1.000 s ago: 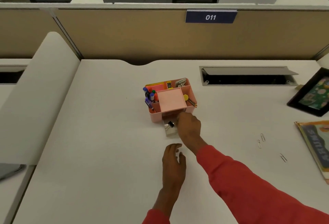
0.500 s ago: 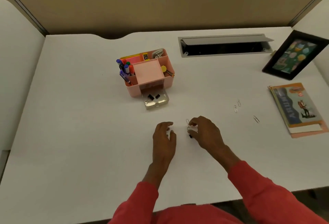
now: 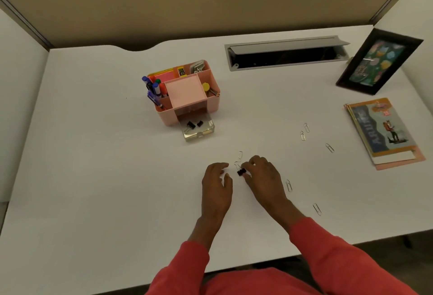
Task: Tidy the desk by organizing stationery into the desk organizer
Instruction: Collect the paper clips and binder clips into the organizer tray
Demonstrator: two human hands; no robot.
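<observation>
Finding: one second ago your right hand was at the clear drawer pulled out of the pink desk organizer. It has since come back to the near middle of the desk, and thumb and fingertips are now closed on a black binder clip there, well apart from the organizer. Whether the clip has left the surface cannot be told. Your left hand lies just beside it, fingers relaxed, holding nothing. The drawer stands open with two black clips inside, so this pickup likely heads to the same place. Outstanding: loose paper clips remain, one just beyond the held clip and others scattered to your right. In my judgement, the task is partway done.
</observation>
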